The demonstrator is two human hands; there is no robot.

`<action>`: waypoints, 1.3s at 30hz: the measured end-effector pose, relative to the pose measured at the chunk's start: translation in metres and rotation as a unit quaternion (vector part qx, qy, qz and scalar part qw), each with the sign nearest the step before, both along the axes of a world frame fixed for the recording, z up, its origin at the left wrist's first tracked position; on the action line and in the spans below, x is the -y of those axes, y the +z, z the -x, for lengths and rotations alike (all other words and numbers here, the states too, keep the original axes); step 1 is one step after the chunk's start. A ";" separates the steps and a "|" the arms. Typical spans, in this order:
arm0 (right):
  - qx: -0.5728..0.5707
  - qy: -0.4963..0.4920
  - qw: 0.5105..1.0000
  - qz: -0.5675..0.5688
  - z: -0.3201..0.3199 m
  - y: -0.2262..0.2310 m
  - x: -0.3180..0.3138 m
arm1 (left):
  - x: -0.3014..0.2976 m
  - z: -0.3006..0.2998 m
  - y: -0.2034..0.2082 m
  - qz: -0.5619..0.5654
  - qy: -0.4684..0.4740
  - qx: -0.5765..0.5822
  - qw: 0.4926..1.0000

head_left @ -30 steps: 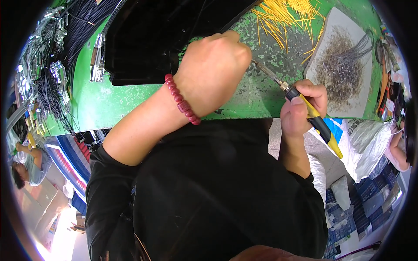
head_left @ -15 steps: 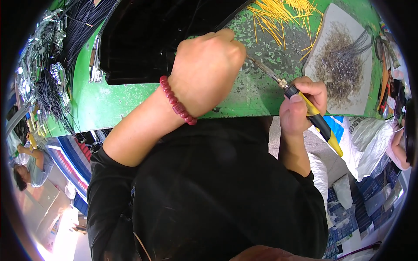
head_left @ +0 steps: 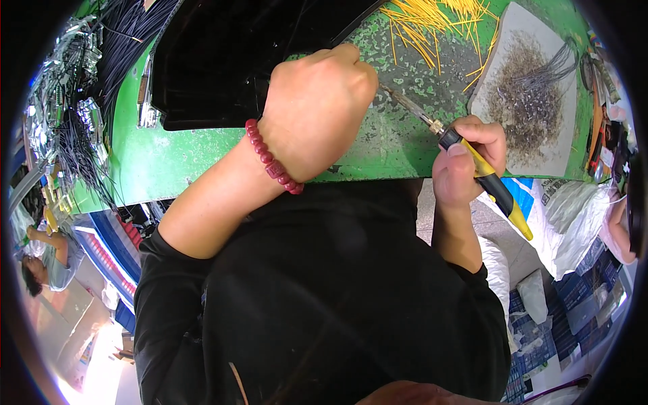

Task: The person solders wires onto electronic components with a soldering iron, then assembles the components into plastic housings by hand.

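A yellow-and-black soldering iron (head_left: 496, 185) is pinched between the thumb and fingers of my right hand (head_left: 466, 162). Its metal tip points up and left, ending beside the knuckles of my left hand (head_left: 317, 111). That hand is closed with its back toward me, the fingers curled under and out of sight, so whatever they grip is hidden. A red bead bracelet (head_left: 264, 156) circles the left wrist. Just beyond the left hand, a large glossy black panel (head_left: 209, 74) lies on the green worktable (head_left: 196, 148).
Yellow wires (head_left: 422, 34) lie at the back. On the right, a grey board (head_left: 493, 115) carries dark debris and a bundle of thin grey wires (head_left: 550, 71). Black wires (head_left: 128, 57) and shiny clear parts (head_left: 54, 81) crowd the left. Another person (head_left: 50, 266) is at far left.
Both hands and the soldering iron hold nearly the same places. My left hand has shifted very slightly to the left.
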State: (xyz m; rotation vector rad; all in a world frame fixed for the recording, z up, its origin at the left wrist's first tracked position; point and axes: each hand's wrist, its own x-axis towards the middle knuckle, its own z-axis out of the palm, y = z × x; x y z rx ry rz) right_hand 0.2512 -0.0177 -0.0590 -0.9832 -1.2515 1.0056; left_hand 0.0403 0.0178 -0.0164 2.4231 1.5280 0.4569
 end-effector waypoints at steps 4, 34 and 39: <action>0.001 -0.004 1.000 0.004 0.000 0.000 0.000 | 0.001 0.000 0.001 0.000 0.000 -0.004 1.000; 0.006 0.013 1.000 0.007 0.000 0.000 -0.002 | 0.012 0.006 -0.014 -0.090 0.028 0.051 0.994; 0.011 0.015 1.000 0.007 0.000 -0.001 -0.002 | 0.011 0.008 -0.016 -0.087 0.028 0.074 0.993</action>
